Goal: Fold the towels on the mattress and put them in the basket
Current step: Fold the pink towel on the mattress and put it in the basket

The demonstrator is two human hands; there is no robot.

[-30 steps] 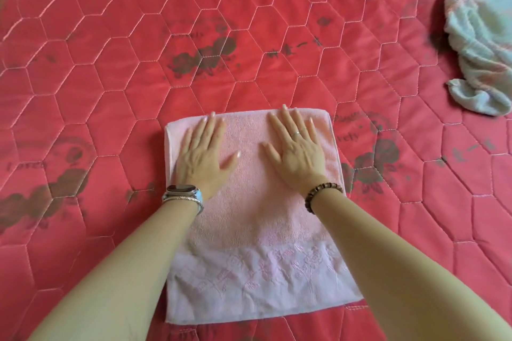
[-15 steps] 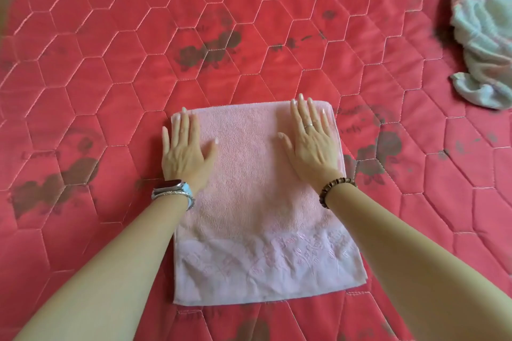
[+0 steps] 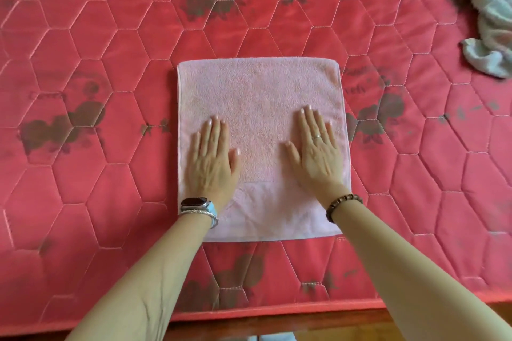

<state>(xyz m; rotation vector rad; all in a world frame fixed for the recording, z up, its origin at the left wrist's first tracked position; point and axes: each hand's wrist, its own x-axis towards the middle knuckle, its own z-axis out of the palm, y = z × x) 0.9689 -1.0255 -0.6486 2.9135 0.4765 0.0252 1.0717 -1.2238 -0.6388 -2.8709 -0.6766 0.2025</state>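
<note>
A pink towel (image 3: 257,97), folded into a near square, lies flat in the middle of the red quilted mattress (image 3: 110,36). My left hand (image 3: 212,159) rests palm down on its lower left part, fingers straight. My right hand (image 3: 317,153) lies flat on the lower right part, fingers spread. A crumpled pale blue-green towel (image 3: 491,22) sits at the far right edge of the mattress, partly cut off by the frame. No basket is in view.
The mattress front edge (image 3: 263,313) runs along the bottom, with a wooden bed frame and floor below it. Dark flower prints dot the red cover.
Both hands have slid toward me down the pink towel, from its far edge to its lower half. The view has pulled back, showing the mattress front edge.
</note>
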